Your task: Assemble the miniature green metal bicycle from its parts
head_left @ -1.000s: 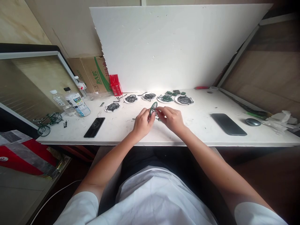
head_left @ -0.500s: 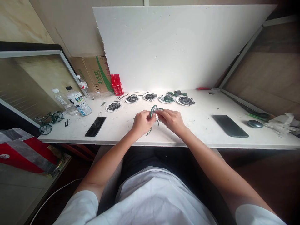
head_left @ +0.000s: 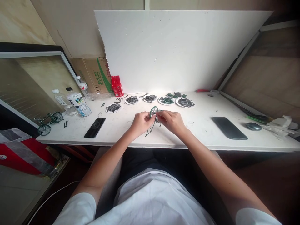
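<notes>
Over the middle of the white table, my left hand (head_left: 141, 122) is closed, thumb and fingers pinching a small green model bicycle wheel (head_left: 153, 110) that stands upright. My right hand (head_left: 173, 121) faces it with closed fingertips at the wheel's hub; whatever lies in that pinch is too small and hidden to name. Part of a second wheel shows just behind the right fingertips. Below both hands is a thin green bicycle part (head_left: 149, 130), partly covered by the fingers.
Across the back stand several white plates of small parts, including a plate of green parts (head_left: 166, 100). An assembled model bicycle (head_left: 51, 121), bottles (head_left: 79, 103) and a phone (head_left: 95, 127) are on the left. Rightward lie a dark flat slab (head_left: 229, 128) and a computer mouse (head_left: 253, 126).
The view has tilted slightly. The wheel remains between my hands and has turned a little, showing more of its spokes. More of the green part below is visible.
</notes>
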`<state>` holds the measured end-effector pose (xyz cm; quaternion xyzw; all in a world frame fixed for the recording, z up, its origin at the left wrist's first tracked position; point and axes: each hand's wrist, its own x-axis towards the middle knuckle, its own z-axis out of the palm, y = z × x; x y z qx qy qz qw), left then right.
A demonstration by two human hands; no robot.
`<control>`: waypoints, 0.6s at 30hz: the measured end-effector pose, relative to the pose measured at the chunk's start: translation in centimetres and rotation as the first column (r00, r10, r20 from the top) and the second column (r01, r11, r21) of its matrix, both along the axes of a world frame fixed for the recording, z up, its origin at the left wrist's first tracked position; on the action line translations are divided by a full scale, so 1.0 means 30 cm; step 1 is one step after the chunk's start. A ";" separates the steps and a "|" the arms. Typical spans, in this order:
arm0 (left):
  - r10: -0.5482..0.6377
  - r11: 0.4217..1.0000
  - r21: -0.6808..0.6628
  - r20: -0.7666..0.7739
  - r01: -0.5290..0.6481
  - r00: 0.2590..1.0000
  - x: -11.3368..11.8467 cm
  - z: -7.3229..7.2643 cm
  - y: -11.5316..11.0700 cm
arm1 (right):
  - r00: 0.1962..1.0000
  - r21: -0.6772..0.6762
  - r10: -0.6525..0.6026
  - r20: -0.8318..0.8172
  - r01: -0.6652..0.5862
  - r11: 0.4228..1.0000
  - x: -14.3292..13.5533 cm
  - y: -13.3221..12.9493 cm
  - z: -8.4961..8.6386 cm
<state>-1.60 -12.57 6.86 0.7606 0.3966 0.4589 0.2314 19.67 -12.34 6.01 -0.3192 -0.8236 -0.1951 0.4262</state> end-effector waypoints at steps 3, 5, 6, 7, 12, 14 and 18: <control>0.016 0.996 0.091 -0.007 -0.015 1.000 -0.004 0.021 -0.013 | 0.999 -0.042 0.002 -0.054 -0.004 0.999 -0.004 0.003 -0.005; 0.003 0.994 0.108 0.032 -0.006 0.999 -0.007 0.030 -0.017 | 0.995 -0.070 0.012 -0.099 -0.019 0.997 -0.010 0.005 -0.012; -0.016 0.995 0.095 0.051 0.011 0.999 -0.008 0.031 -0.018 | 0.993 -0.083 0.018 -0.117 -0.027 0.996 -0.012 0.007 -0.015; -0.038 0.997 0.070 0.063 0.034 0.997 -0.009 0.032 -0.018 | 0.991 -0.094 0.021 -0.129 -0.034 0.995 -0.015 0.007 -0.018; -0.080 0.993 -0.080 0.079 0.086 0.994 -0.001 0.015 -0.016 | 0.991 -0.075 0.016 -0.132 -0.026 0.997 -0.018 0.009 -0.024; -0.087 0.990 -0.100 0.120 0.100 0.989 0.008 0.006 -0.016 | 0.990 -0.074 0.008 -0.138 -0.018 0.997 -0.017 0.009 -0.023; -0.095 0.989 -0.101 0.134 0.109 0.986 0.018 -0.011 -0.013 | 0.980 -0.166 -0.013 -0.197 -0.020 0.986 -0.021 0.006 -0.018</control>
